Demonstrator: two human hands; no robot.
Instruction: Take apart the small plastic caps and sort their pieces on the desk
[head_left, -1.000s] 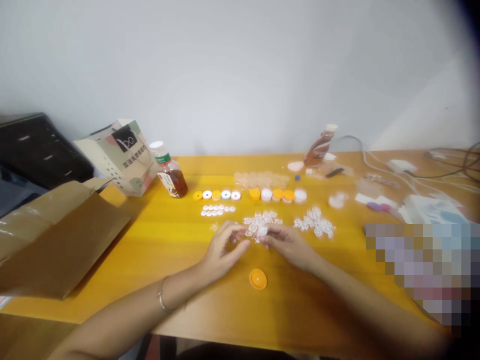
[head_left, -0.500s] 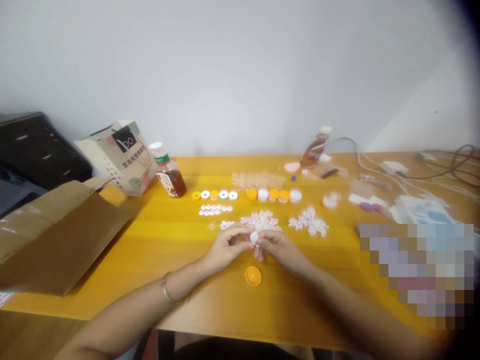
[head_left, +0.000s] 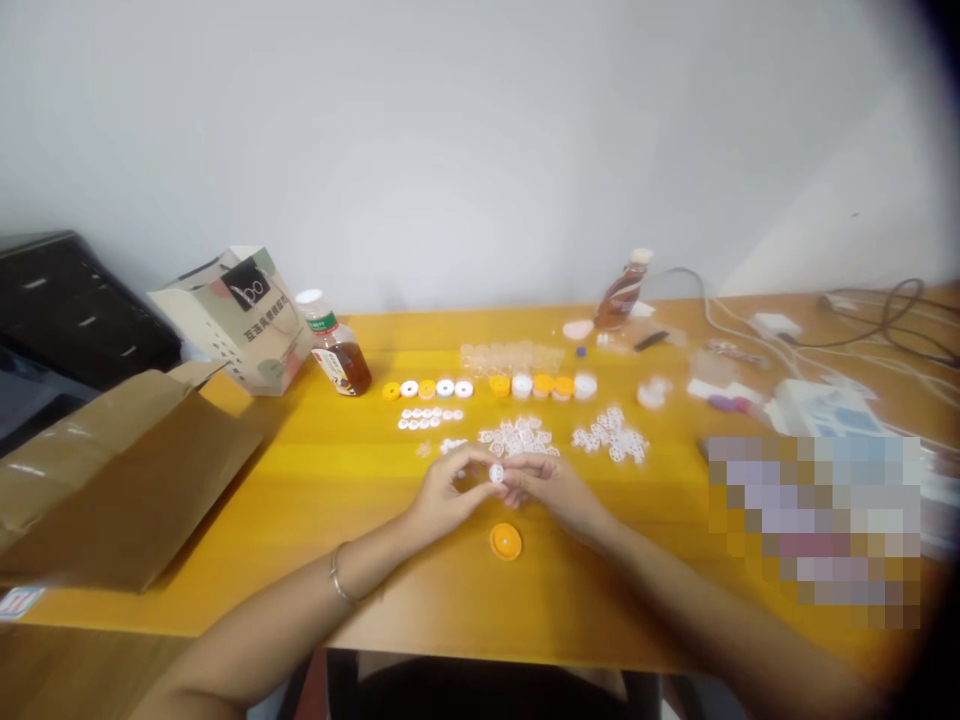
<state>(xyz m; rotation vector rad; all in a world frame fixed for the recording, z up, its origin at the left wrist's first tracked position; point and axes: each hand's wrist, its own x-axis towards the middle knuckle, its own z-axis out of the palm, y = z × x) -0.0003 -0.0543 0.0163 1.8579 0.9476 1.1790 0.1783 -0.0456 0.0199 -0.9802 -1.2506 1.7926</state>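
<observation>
Between my two hands, above the table, is a small round white plastic piece (head_left: 496,474). My left hand (head_left: 450,492) pinches it from the left with thumb and index finger. Fingers of my right hand (head_left: 551,490) close on its right side. Just below them an orange round cap (head_left: 505,541) lies on the table, a small pale dot at its middle. Beyond my hands is a heap of white wheel-like pieces (head_left: 517,437), with a second white heap (head_left: 611,435) to its right. Small white discs (head_left: 431,418) lie in rows at the left.
Farther back are a row of white and orange rings (head_left: 427,389), a row of orange and white caps (head_left: 543,386) and clear plastic cups (head_left: 511,357). A drink bottle (head_left: 334,345), paper bag (head_left: 262,320) and cardboard box (head_left: 127,490) stand left. Another bottle (head_left: 624,290) and cables (head_left: 892,320) are right.
My hands have shifted slightly left with the white piece, which now shows a different side. The whole view has moved a little; the orange cap stays on the table.
</observation>
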